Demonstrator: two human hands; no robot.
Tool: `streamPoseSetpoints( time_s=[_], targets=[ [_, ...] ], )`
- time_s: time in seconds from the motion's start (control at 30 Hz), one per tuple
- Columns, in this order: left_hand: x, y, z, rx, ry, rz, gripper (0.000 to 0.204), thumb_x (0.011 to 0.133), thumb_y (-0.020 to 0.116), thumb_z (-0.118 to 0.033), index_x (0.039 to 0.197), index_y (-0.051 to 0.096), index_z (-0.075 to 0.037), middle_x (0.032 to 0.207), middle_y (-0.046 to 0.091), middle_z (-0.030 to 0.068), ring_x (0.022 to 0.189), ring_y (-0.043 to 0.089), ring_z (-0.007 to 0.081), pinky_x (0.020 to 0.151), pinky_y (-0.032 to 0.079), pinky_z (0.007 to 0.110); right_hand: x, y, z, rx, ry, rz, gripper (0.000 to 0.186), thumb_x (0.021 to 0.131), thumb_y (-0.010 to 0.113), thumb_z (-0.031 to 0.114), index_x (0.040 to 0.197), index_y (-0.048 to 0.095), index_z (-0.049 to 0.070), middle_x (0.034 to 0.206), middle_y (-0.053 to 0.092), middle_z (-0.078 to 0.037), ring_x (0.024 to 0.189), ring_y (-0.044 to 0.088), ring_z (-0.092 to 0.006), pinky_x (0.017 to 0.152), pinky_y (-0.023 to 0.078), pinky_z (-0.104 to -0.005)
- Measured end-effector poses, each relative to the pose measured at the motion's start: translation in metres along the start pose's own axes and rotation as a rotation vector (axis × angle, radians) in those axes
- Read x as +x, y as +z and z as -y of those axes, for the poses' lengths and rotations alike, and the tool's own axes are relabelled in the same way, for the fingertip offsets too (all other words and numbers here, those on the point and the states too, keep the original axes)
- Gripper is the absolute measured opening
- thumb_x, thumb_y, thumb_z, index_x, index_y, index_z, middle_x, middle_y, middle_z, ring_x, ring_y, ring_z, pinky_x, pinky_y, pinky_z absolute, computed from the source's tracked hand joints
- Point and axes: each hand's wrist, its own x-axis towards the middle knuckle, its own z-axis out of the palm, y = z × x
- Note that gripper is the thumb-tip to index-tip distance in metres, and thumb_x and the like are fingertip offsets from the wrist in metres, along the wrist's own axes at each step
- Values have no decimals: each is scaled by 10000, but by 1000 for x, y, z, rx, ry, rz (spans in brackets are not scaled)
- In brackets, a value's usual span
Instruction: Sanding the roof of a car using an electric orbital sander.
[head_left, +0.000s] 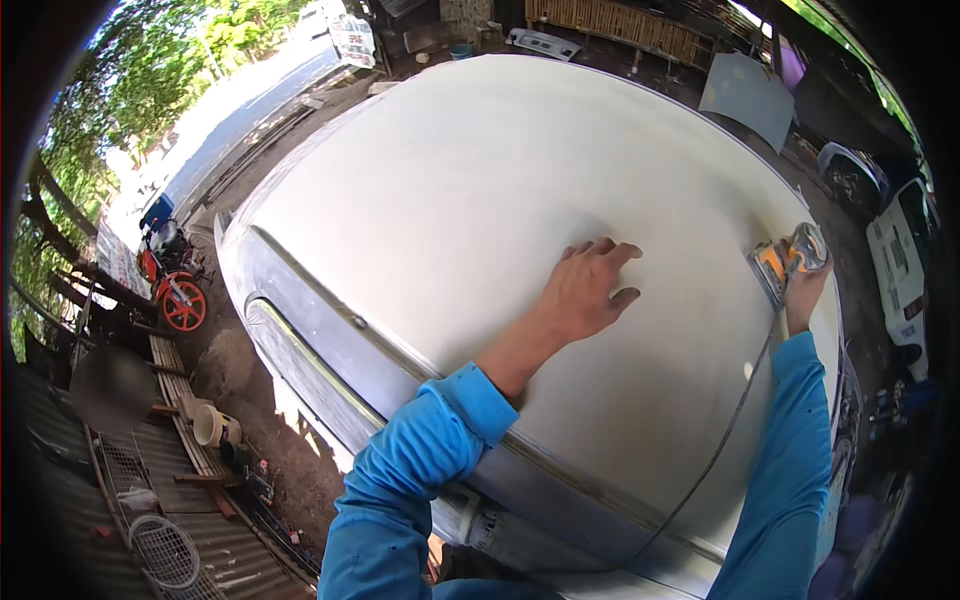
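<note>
A large off-white vehicle roof (430, 190) fills the middle, with a grey primed strip and dark channels along its near left edge. My left hand (590, 285) is at the centre of the roof with its fingers apart and slightly bent, holding nothing; whether the fingertips touch the surface I cannot tell. My right hand (808, 280) grips an orange and grey power sander (785, 258) at the roof's right edge. A dark cord (722, 440) runs from the sander down across the roof toward the lower edge of the view. Both forearms are in blue sleeves.
At the left stand a red motorbike (170, 270), a cream bucket (213, 425) and corrugated metal sheets (180, 500) with wire racks. A loose grey panel (745, 100) and a bamboo bench (620, 30) are behind the roof. A white vehicle part (895, 270) stands at the right.
</note>
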Motion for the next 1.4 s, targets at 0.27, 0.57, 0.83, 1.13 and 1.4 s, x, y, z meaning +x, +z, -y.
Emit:
streamPoseSetpoints(
  time_s=[0.27, 0.57, 0.83, 1.13, 1.4],
  targets=[
    [-1, 5, 7, -30, 6, -11, 481, 819, 791, -151, 1244, 570, -103, 1026, 630, 109, 967, 629, 315, 924, 467, 472, 40, -116, -90, -334, 4, -102, 577, 990, 670, 202, 1402, 383, -83, 1370, 569, -208, 1210, 603, -261, 1063, 450, -344],
    [-1, 7, 3, -4, -19, 8, 470, 818, 793, -156, 1236, 584, -110, 1060, 629, 108, 1014, 617, 325, 948, 455, 473, 6, -240, -84, -29, 302, 96, 599, 1074, 512, 350, 1505, 382, -46, 1427, 543, -154, 1313, 520, -234, 1099, 416, -341],
    [-1, 5, 1, 13, -29, 51, 467, 820, 791, -173, 1241, 595, -112, 1011, 635, 110, 979, 632, 324, 926, 460, 465, 14, -255, -138, -198, 345, -73, 483, 997, 604, 193, 1391, 479, -57, 1306, 596, -130, 1127, 597, -218, 953, 479, -330],
    [-1, 4, -1, 14, -24, 43, 464, 827, 781, -176, 1245, 591, -111, 1007, 639, 103, 971, 634, 314, 952, 454, 465, 4, -106, -60, -3, 162, 126, 458, 942, 662, 124, 1336, 502, -45, 1287, 609, -127, 1150, 592, -215, 997, 449, -339],
    [0, 4, -3, 18, -25, 46, 466, 827, 780, -173, 1248, 590, -108, 1007, 645, 108, 977, 639, 311, 962, 455, 458, -33, 10, 62, 14, 236, 312, 458, 928, 688, 121, 1330, 533, -36, 1262, 633, -119, 1139, 606, -205, 1002, 463, -345]
  ],
)
